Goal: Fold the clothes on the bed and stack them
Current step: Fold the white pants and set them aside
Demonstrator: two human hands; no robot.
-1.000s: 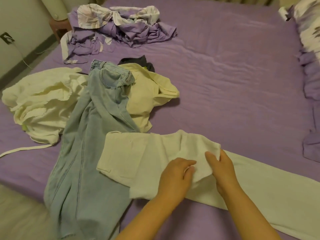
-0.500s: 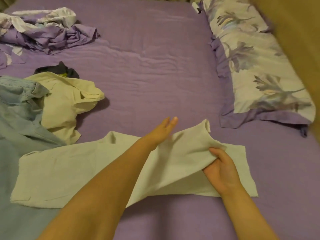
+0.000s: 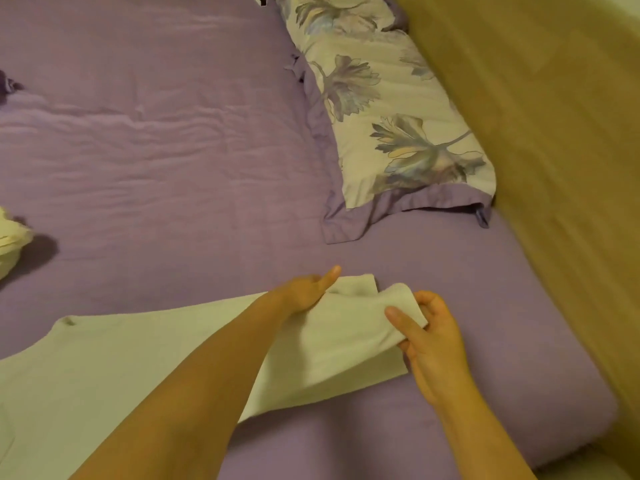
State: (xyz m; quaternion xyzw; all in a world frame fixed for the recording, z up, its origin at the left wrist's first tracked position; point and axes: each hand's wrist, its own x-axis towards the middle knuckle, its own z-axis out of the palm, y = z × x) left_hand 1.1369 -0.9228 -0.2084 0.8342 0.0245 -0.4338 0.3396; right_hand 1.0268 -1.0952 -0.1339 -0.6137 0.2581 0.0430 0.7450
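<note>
Since half a second ago the view has swung right: the jeans and the crumpled purple bedding have slid out of frame, and the left hand has come down from hovering above the cloth onto it.

Head view, and here we are over the white garment [image 3: 131, 368], spread flat from the lower left of the frame toward the centre on the purple bed sheet [image 3: 166, 161]. The left hand [image 3: 306, 292] lies at centre, fingers straight and together, pressing down on the cloth near its far end. The right hand [image 3: 429, 336], just right of centre, has thumb and fingers curled round the garment's end, which bunches up off the sheet between them. The two hands sit close, the lifted fold between them.

The sheet is wrinkled across the upper left and smooth lower right. A floral pillow [image 3: 388, 109] with a purple border lies in the upper middle, touching a tan headboard [image 3: 554, 150] that runs down the right side. At the left edge, a scrap of pale yellow clothing [image 3: 10, 240] pokes in, well apart from the hands. A small white tag sits at the top edge; no writing can be read anywhere.
</note>
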